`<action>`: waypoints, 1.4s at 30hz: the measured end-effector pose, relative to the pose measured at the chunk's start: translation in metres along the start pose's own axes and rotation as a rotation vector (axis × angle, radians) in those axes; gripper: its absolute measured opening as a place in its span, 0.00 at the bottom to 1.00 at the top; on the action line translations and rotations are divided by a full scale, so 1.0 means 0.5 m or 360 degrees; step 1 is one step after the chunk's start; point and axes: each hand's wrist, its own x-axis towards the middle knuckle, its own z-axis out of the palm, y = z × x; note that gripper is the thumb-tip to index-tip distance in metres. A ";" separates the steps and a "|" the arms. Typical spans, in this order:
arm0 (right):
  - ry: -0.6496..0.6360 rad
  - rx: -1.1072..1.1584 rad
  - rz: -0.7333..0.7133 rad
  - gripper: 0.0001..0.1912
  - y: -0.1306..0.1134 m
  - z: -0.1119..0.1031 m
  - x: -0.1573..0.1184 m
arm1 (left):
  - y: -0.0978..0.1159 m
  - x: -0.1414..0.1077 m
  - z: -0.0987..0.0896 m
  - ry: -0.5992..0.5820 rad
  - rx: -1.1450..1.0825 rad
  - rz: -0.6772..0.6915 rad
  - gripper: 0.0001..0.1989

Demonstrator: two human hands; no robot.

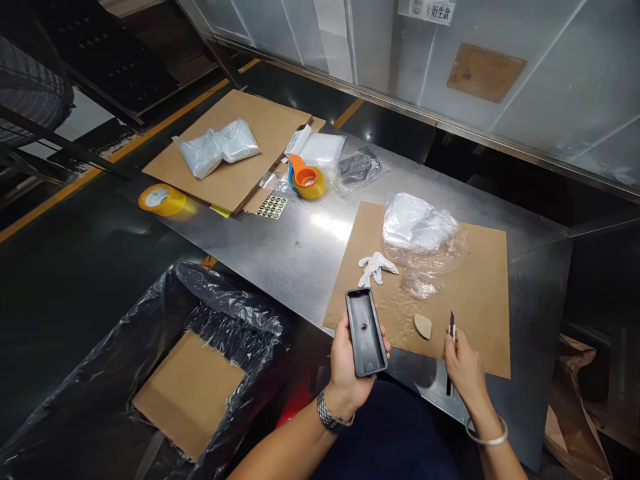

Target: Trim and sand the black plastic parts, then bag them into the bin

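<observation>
A black rectangular plastic tray-like part, hollow side up with a small hole in its middle, rests in my left hand, fingers wrapped round its edges. My right hand grips a utility knife, its dark blade pointing away from me. Both hands are over the near edge of a cardboard sheet. Between them on the sheet lies a small beige wedge-shaped piece. Just beyond the black part is a white glove. Clear plastic bags with white contents sit farther back.
On the steel table are a tape dispenser, a tape roll, a sticker sheet and stacked cardboard bearing wrapped packets. A bin lined with black plastic holds a cardboard piece at lower left.
</observation>
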 end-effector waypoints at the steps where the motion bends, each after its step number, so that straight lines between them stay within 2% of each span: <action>1: 0.0034 -0.0086 0.0066 0.16 0.021 0.015 0.020 | -0.002 0.001 -0.001 -0.0016 0.0006 -0.0051 0.21; 4: 0.0074 -0.0195 0.0136 0.15 0.064 0.046 0.058 | -0.010 0.003 -0.004 -0.0058 0.0025 -0.0214 0.21; 6: 0.0096 -0.0208 0.0097 0.15 0.071 0.050 0.066 | -0.015 0.004 -0.004 -0.0114 0.0055 -0.0325 0.22; 8: 0.0129 -0.0162 -0.0009 0.16 0.060 0.035 0.058 | -0.020 0.004 -0.004 -0.0162 0.0111 -0.0413 0.23; 10: 0.0158 -0.0067 -0.0170 0.17 0.029 0.002 0.035 | -0.026 0.005 -0.003 -0.0167 0.0182 -0.0498 0.23; 13: 0.0126 0.0172 -0.0675 0.14 -0.048 -0.064 -0.021 | -0.038 0.002 0.004 -0.0137 0.0238 -0.0626 0.22; 15: -0.0010 0.0397 -0.1379 0.11 -0.104 -0.099 -0.058 | -0.047 -0.003 0.011 -0.0097 0.0193 -0.0618 0.18; 17: -0.0149 0.0408 -0.1724 0.10 -0.150 -0.119 -0.082 | -0.054 -0.010 0.019 -0.0035 0.0117 -0.0558 0.13; 18: -0.0210 0.0375 -0.1785 0.10 -0.165 -0.123 -0.089 | -0.057 -0.012 0.022 -0.0009 0.0091 -0.0534 0.12; 22: -0.0356 0.0365 -0.1769 0.10 -0.182 -0.116 -0.093 | -0.061 -0.019 0.025 0.0040 0.0076 -0.0516 0.11; 25: -0.0362 0.0501 -0.1757 0.06 -0.177 -0.110 -0.087 | -0.059 -0.022 0.025 0.0039 0.0070 -0.0498 0.11; 28: -0.0248 0.0596 -0.1762 0.05 -0.174 -0.110 -0.078 | -0.058 -0.027 0.028 0.0054 0.0110 -0.0444 0.11; 31: -0.0093 0.0629 -0.1710 0.05 -0.173 -0.109 -0.064 | -0.060 -0.033 0.026 0.0031 0.0301 -0.0471 0.15; 35: 0.0124 0.0620 -0.1496 0.05 -0.167 -0.100 -0.039 | -0.064 -0.034 0.013 -0.0047 0.0523 -0.0620 0.25; 39: 0.0317 0.0853 -0.1190 0.04 -0.154 -0.094 -0.020 | -0.061 -0.032 0.008 -0.0139 0.0514 -0.0737 0.27; 41: 0.0326 0.1026 -0.1080 0.05 -0.146 -0.096 -0.015 | -0.057 -0.032 0.010 -0.0148 0.0505 -0.0792 0.27; 42: 0.0260 0.1069 -0.1074 0.08 -0.143 -0.099 -0.014 | -0.055 -0.033 0.011 -0.0149 0.0507 -0.0809 0.27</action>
